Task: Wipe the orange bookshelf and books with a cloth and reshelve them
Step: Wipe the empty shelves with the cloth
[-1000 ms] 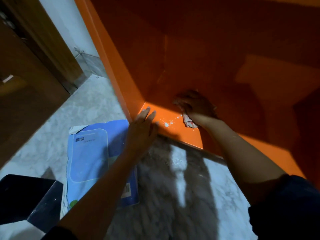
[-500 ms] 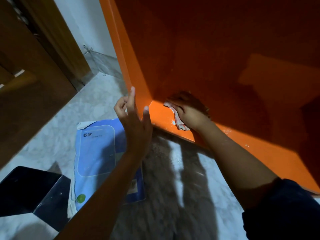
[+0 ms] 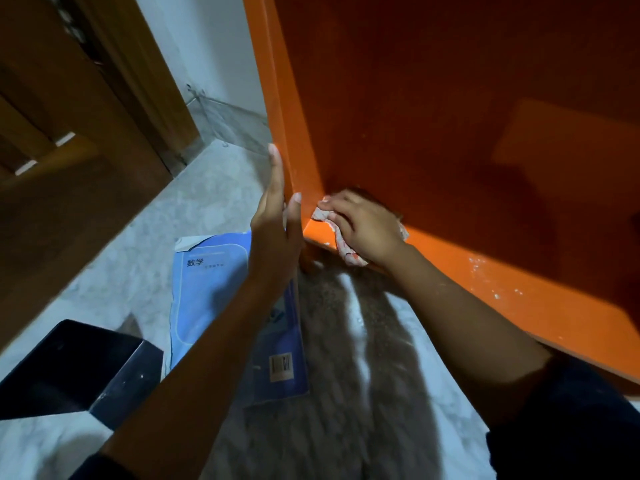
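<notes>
The orange bookshelf [image 3: 450, 133] fills the upper right, its bottom compartment bare of books. My right hand [image 3: 367, 226] presses a white cloth with red marks [image 3: 349, 254] onto the bottom board at the front left corner. My left hand [image 3: 277, 223] rests flat against the outer face of the shelf's left side panel, fingers straight, thumb on the panel's front edge. Blue books [image 3: 211, 299] lie flat on the floor to the left of the shelf, partly under my left forearm. White dust specks [image 3: 485, 271] dot the bottom board to the right.
A brown wooden door [image 3: 69, 150] stands at the left. A dark box-like object [image 3: 79, 372] sits on the marble floor [image 3: 363, 393] at lower left. A pale wall with a grey skirting [image 3: 228, 123] runs behind the shelf's left side.
My left hand rose from the floor near the books and now braces the shelf's side panel. My right hand slid the cloth leftward and forward to the front corner of the bottom board.
</notes>
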`<state>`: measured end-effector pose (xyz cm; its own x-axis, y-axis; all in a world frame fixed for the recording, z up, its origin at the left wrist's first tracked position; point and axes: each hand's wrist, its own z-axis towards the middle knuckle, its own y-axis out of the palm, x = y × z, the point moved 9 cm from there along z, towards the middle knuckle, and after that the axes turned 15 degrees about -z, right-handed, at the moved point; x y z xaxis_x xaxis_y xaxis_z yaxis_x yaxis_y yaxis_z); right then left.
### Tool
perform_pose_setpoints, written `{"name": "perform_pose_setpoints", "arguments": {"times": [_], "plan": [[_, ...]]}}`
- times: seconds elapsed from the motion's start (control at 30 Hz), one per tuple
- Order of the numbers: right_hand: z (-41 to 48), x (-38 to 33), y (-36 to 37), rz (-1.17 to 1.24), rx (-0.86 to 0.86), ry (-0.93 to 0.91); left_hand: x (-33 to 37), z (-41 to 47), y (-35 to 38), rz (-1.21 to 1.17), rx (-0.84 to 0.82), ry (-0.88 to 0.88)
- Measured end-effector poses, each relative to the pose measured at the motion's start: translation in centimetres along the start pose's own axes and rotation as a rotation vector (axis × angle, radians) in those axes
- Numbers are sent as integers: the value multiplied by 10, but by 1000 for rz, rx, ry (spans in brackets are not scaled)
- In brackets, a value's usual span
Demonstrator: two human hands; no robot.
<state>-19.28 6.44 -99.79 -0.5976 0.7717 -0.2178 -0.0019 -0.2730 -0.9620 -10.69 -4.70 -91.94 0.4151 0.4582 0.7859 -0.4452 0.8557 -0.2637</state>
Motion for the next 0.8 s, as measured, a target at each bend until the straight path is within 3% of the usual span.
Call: {"name": "perform_pose_setpoints", "arguments": {"times": [0.5,0.63,0.8], "plan": [[-69,-34,-17,-29,-16,-365,13,4,-1,24,-67,-92],[-110,2,-39,114,-9,-162,15,2,-2,96,-28,-142],[-192,68,-98,239,291,230,14,0,-3,192,24,-210]]}}
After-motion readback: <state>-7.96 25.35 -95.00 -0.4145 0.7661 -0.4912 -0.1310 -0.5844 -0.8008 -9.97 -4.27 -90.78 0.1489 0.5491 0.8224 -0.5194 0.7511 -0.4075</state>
